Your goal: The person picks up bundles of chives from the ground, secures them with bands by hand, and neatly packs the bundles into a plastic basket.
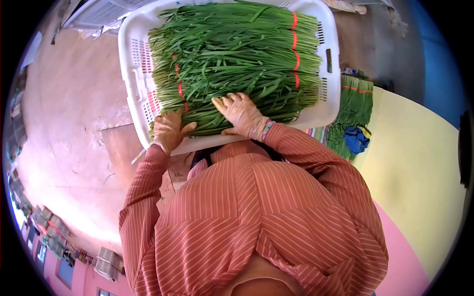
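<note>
Both my hands wear thin, pale gloves. My left hand [169,130] grips the left end of the nearest bundle of garlic chives [205,121], its fingers over the stems and its thumb pointing right. Farther right, my right hand [242,116] curves over the same bundle, fingers on the leaves and thumb on the near side. Several more bundles of green chives [232,54] lie side by side behind it, tied with red bands [296,60]. All of them fill a white plastic crate [328,101] with slotted walls. The underside of the held bundle is hidden.
On the right, more banded chives [358,103] lie beside a pale yellow surface [414,143], with a blue cloth-like item [356,139] on top. Another light crate [94,17] stands at the upper left. Stacked crates [54,229] are along the far lower-left wall.
</note>
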Available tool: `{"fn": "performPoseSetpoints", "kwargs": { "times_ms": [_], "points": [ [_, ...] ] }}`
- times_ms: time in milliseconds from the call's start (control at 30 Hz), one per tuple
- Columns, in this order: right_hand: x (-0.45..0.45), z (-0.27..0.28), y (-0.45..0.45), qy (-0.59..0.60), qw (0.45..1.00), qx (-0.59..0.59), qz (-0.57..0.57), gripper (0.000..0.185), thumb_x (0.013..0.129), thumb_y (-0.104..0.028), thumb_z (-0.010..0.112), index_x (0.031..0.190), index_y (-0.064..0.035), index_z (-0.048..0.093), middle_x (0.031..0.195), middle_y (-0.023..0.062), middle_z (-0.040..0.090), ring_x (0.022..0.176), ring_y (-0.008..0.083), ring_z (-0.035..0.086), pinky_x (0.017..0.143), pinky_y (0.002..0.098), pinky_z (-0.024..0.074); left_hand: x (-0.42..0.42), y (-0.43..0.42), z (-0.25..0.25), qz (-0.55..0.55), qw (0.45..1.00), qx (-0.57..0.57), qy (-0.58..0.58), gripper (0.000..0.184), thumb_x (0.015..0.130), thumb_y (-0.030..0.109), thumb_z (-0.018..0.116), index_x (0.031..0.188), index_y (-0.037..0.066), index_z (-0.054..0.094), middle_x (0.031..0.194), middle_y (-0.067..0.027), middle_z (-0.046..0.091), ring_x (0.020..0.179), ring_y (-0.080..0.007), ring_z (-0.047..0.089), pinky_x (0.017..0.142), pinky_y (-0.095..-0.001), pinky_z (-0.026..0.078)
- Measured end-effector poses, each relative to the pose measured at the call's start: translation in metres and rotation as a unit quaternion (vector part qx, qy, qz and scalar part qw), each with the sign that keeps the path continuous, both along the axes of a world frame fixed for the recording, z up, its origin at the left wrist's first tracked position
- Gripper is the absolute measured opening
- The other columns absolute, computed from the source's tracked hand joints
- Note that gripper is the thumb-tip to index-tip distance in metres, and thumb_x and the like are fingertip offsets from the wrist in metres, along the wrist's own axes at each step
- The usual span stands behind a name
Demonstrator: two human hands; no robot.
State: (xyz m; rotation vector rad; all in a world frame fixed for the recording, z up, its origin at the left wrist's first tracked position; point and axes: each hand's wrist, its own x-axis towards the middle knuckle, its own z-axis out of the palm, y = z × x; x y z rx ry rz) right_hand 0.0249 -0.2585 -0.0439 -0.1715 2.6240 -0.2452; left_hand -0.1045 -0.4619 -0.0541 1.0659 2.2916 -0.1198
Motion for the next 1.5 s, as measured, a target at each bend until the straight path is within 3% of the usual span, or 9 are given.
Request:
{"fn": "performPoseSetpoints", "kwargs": {
  "times_ms": [100,233,467,633,867,1100,1200,1333,1500],
  "points": [
    [-0.006,-0.001,0.000,0.022,1.000,-0.002,0.017,0.108,0.067,-0.060,0.071,0.145,-0.0002,0.027,0.135,0.0125,0.045,0.129,0.0288,0.042,0.103,0.0403,0.0346,-0.018,-0.008,0.005,-0.052,0.993,0.051,-0.094,0.092,0.062,0.055,0.079,0.133,0.006,0.047,0.089,-0.0167,0.062,0.085,-0.0332,0.063,0.074,-0.0430,0.049],
    [-0.018,-0.005,-0.008,-0.018,0.998,-0.057,0.025,0.109,0.067,-0.054,0.074,0.146,-0.0005,0.022,0.136,0.0138,0.045,0.126,0.0279,0.045,0.102,0.0397,0.0368,-0.037,-0.007,-0.009,-0.069,0.980,0.001,-0.188,0.088,0.055,0.034,0.086,0.130,0.005,0.049,0.094,-0.0173,0.063,0.091,-0.0353,0.062,0.079,-0.0430,0.048],
    [-0.025,-0.019,-0.016,-0.043,0.998,-0.032,0.039,0.100,0.067,-0.042,0.078,0.145,-0.0028,0.029,0.102,0.0089,0.059,0.095,0.0228,0.059,0.085,0.0365,0.0452,-0.035,-0.014,-0.022,-0.029,0.978,0.041,-0.203,0.073,0.059,0.029,0.083,0.122,0.007,0.055,0.104,-0.0173,0.062,0.098,-0.0340,0.061,0.084,-0.0435,0.049],
    [0.000,-0.035,-0.017,0.031,0.997,-0.066,-0.004,0.096,0.068,-0.033,0.079,0.148,-0.0165,0.028,0.105,0.0068,0.056,0.098,0.0250,0.057,0.084,0.0379,0.0456,0.001,0.000,-0.001,-0.023,0.997,-0.076,0.015,0.084,0.063,0.036,0.083,0.134,0.017,0.043,0.103,-0.0118,0.061,0.099,-0.0281,0.061,0.081,-0.0402,0.051],
    [-0.005,-0.058,-0.017,0.020,0.997,-0.064,0.030,0.097,0.068,-0.033,0.078,0.149,-0.0191,0.026,0.106,0.0077,0.056,0.099,0.0269,0.056,0.085,0.0406,0.0459,0.000,-0.002,-0.023,0.023,0.992,-0.105,-0.071,0.081,0.068,0.038,0.080,0.136,0.014,0.042,0.114,-0.0146,0.061,0.112,-0.0317,0.055,0.096,-0.0432,0.043],
    [-0.003,-0.059,-0.021,0.078,0.996,-0.041,0.026,0.053,0.080,-0.031,0.064,0.127,-0.0162,0.047,0.101,0.0040,0.056,0.095,0.0219,0.059,0.079,0.0359,0.0465,0.009,0.025,-0.059,-0.015,0.976,0.114,-0.184,0.105,0.071,0.074,0.060,0.142,0.002,0.031,0.121,-0.0300,0.054,0.119,-0.0411,0.050,0.103,-0.0463,0.035],
    [0.013,-0.046,-0.016,0.218,0.975,0.007,0.030,0.047,0.078,-0.027,0.066,0.123,-0.0183,0.053,0.105,0.0032,0.057,0.098,0.0208,0.060,0.083,0.0336,0.0462,0.019,0.031,-0.054,-0.021,0.990,0.058,-0.123,0.108,0.071,0.072,0.061,0.144,0.000,0.027,0.124,-0.0288,0.054,0.119,-0.0420,0.049,0.103,-0.0467,0.036],
    [0.038,-0.043,-0.004,0.213,0.976,0.009,0.040,0.015,0.089,-0.023,0.053,0.089,-0.0164,0.066,0.079,-0.0028,0.063,0.080,0.0168,0.063,0.076,0.0314,0.0456,0.006,0.030,-0.060,0.030,0.968,0.071,-0.238,0.093,0.081,0.062,0.060,0.145,0.002,0.029,0.124,-0.0289,0.054,0.119,-0.0421,0.050,0.098,-0.0453,0.041],
    [0.060,-0.026,0.012,0.191,0.977,0.059,0.072,0.010,0.085,-0.017,0.056,0.086,-0.0145,0.066,0.073,-0.0002,0.064,0.074,0.0185,0.064,0.070,0.0322,0.0469,-0.009,0.031,-0.049,0.053,0.936,0.096,-0.334,0.102,0.074,0.059,0.070,0.144,-0.001,0.028,0.124,-0.0291,0.054,0.119,-0.0365,0.052,0.099,-0.0400,0.042]
  ]
}}
